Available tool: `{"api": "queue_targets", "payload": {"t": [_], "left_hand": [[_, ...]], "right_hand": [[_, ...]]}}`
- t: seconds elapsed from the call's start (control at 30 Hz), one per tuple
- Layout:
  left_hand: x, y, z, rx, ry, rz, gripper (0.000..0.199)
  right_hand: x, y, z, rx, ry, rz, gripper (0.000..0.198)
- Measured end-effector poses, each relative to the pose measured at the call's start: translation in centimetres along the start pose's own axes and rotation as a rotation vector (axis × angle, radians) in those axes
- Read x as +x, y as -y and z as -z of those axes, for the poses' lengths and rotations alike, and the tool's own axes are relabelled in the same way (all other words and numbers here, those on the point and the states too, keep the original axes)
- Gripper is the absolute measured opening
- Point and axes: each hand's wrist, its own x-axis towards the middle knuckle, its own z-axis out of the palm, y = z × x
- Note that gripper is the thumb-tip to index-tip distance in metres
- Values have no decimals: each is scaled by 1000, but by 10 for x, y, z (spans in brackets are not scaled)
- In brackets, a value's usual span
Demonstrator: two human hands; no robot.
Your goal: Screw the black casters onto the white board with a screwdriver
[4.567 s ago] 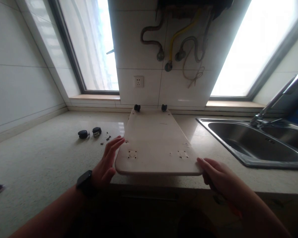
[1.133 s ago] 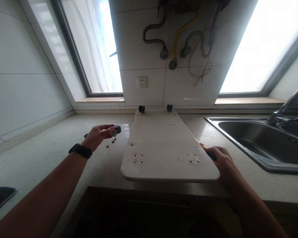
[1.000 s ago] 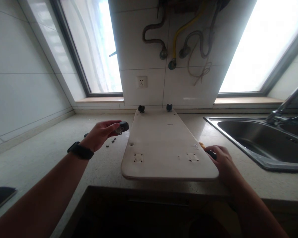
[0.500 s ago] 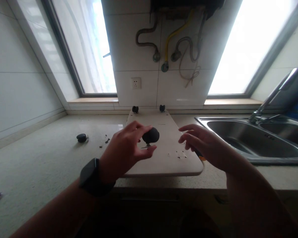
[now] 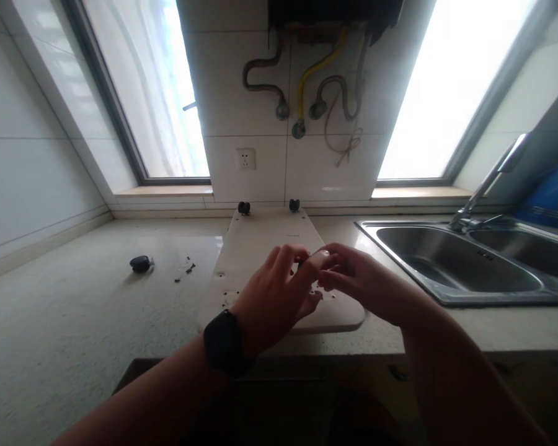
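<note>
My left hand [image 5: 279,288], with a dark watch at the wrist, is closed around a black caster wheel [image 5: 301,264] above the white board [image 5: 270,232]. Most of that caster is hidden behind the fingers. My right hand [image 5: 353,272] meets it from the right, its fingertips pinched together at the caster. Small screw holes dot the board's near part. Two more casters, a left one [image 5: 244,208] and a right one [image 5: 294,205], stand at the board's far end. Another loose caster [image 5: 140,264] lies on the counter to the left.
Several small dark screws [image 5: 190,269] lie on the stone counter [image 5: 97,310], left of the board. A steel double-bowl sink [image 5: 400,248] with a tap [image 5: 488,179] is at the right. Behind stands a tiled wall with a socket [image 5: 246,159] and pipes.
My left hand has moved right with the caster and turned it. My right hand has come left to meet it. The view has shifted slightly to the right.
</note>
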Motion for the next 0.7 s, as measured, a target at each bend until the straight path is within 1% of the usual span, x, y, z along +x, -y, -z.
{"api": "queue_targets", "payload": {"t": [0.07,0.13,0.27,0.33,0.43,0.47,0.53,0.63,0.7], "left_hand": [[1,0,-3,10,-23,-20,66],[2,-1,-5,47,-48,-53,60],[5,-5,-4,94,-73,-68,51],[5,-5,-2,97,-77,-50,56],[-1,-6,2,99,-66,17,74],[-5,-6,4,99,-39,42,76],[-12,-8,5,92,57,79,71],[-22,-13,6,80,233,111,56],[-26,-16,5,77,300,125,51]], "right_hand": [[0,-2,-1,68,11,26,42],[2,-3,-1,116,0,48,44],[10,-3,2,141,-17,87,40],[14,-5,7,156,-11,120,39],[19,-16,18,117,-18,134,40],[20,-22,21,98,-22,136,41],[21,-34,28,71,-5,150,42],[24,-50,38,50,74,190,44],[30,-56,44,25,145,225,45]]}}
